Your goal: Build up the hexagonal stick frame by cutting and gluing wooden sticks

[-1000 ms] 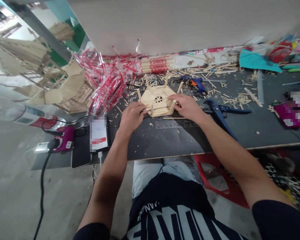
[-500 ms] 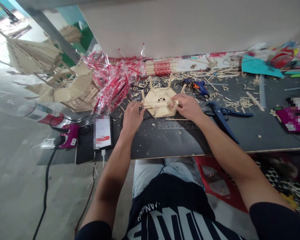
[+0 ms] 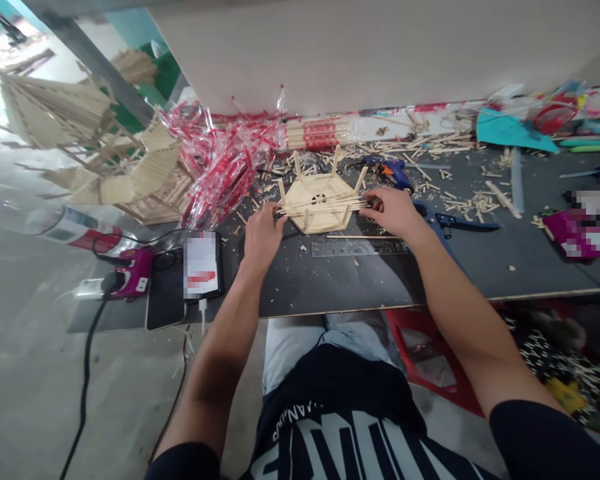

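Note:
A hexagonal platform of light wooden sticks (image 3: 316,193), with short posts standing up at its corners, lies on the dark work board (image 3: 360,280). A bundle of thin wooden sticks (image 3: 325,204) stretches across its near side. My left hand (image 3: 263,230) pinches the bundle's left end, fingers closed. My right hand (image 3: 393,210) grips the bundle's right end, fingers curled round it.
A clear ruler (image 3: 360,249) lies just in front of the platform. Blue cutters (image 3: 450,223) and a blue glue gun (image 3: 393,170) sit to the right. Red-and-clear stick wrappers (image 3: 220,160), a phone (image 3: 201,265), a purple charger (image 3: 133,277) and stick models (image 3: 130,173) crowd the left.
The stick bundle has slid a little to the right and now stands out past the platform's right edge. My right hand moved right with it; my left hand stayed close by.

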